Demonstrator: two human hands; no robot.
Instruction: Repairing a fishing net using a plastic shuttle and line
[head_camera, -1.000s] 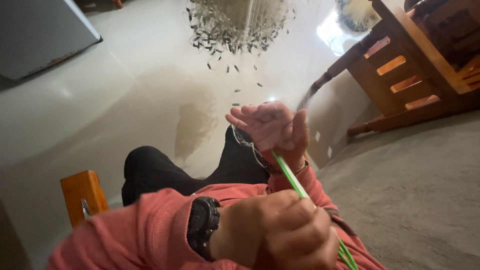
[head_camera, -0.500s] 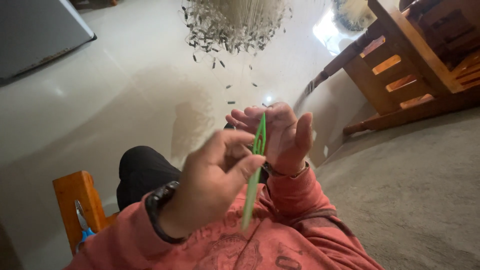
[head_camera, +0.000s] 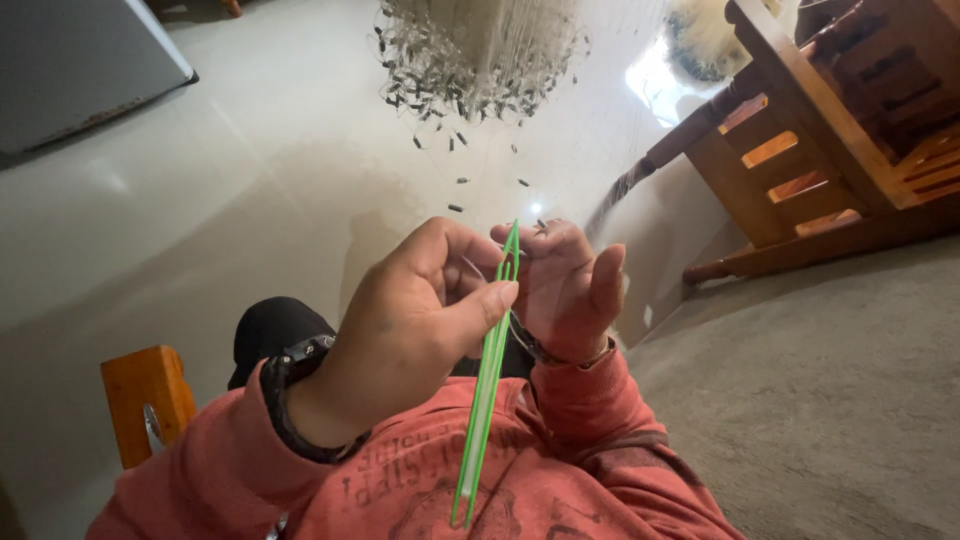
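Observation:
My left hand (head_camera: 405, 325), with a black watch on its wrist, pinches a long green netting needle (head_camera: 487, 385) between thumb and fingers. The needle stands almost upright, its tip up against the fingers of my right hand (head_camera: 568, 288). That hand is curled right behind it, gripping thin clear net line that loops around the fingers. The line runs up to a pale fishing net (head_camera: 480, 50) hanging at the top, its hem lined with several small dark weights. Both arms wear red sleeves.
A wooden furniture frame (head_camera: 800, 150) stands at the upper right on grey carpet (head_camera: 840, 400). A small orange wooden stool (head_camera: 145, 395) is at the lower left. A grey box-like object (head_camera: 70, 60) sits on the glossy pale floor at the upper left.
My left hand has risen from my lap to the right hand, swinging the green needle from a slant to nearly upright. The right hand has stayed on the line.

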